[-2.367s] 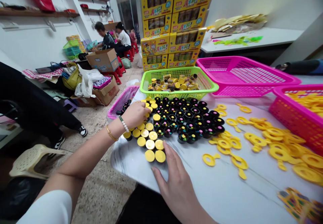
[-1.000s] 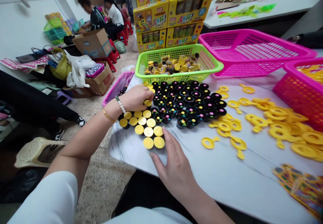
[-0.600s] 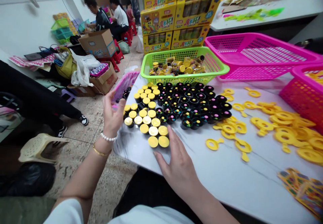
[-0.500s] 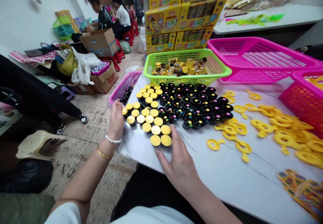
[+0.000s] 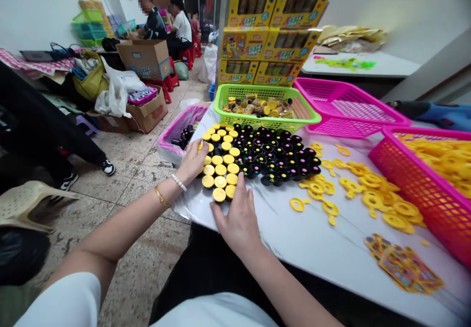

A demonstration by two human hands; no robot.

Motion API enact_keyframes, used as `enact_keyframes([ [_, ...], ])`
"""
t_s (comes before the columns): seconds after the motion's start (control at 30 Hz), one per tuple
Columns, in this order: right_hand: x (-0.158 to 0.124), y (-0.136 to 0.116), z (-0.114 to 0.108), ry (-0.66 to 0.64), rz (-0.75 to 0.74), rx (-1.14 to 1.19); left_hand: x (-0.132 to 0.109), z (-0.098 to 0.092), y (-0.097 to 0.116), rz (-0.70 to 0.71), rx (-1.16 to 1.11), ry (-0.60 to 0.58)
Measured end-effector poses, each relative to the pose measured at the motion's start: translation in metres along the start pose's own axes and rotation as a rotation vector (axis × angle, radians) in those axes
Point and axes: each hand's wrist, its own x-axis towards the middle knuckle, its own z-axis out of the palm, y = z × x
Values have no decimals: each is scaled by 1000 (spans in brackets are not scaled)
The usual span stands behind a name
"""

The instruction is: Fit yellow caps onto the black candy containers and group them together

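Note:
A cluster of small black cups stands on the white table: those on the left wear yellow lids, those on the right are uncapped cups showing coloured candy. My left hand cups the left side of the capped group, fingers curved against it. My right hand lies flat on the table, fingers spread, touching the nearest capped cups. Neither hand grips anything.
Loose yellow ring lids are scattered to the right. A green basket holds filled tubes; pink baskets stand behind and at right, another at the table's left edge. Printed cards lie near. Yellow cartons are stacked; people sit beyond.
My left hand lifted off the lids, swung out to the left, and now presses against the capped group's side. My right hand slid forward against the nearest cups. The view shifted.

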Motion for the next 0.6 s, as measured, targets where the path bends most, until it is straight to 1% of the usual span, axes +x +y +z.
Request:
enact_keyframes([
  [0.1, 2, -4, 2, -11, 1, -13, -3, 2, -3, 6, -10, 36],
  [0.2, 4, -7, 5, -7, 10, -24, -6, 3, -2, 51, -6, 68],
  [0.3, -1, -2, 0, 9, -12, 27, -4, -8, 6, 111, 23, 98],
  [0.4, -5, 12, -20, 48, -72, 41, 6, -26, 22, 213, 90, 89],
  [0.47, 3, 22, -42, 71, -178, 20, 13, -35, 32, 339, 188, 26],
  [0.53, 27, 28, -66, 80, -340, -3, 16, -37, 38, 446, 273, -50],
  [0.6, 64, 29, -85, 86, -447, -22, 14, -32, 37, 471, 298, -77],
])
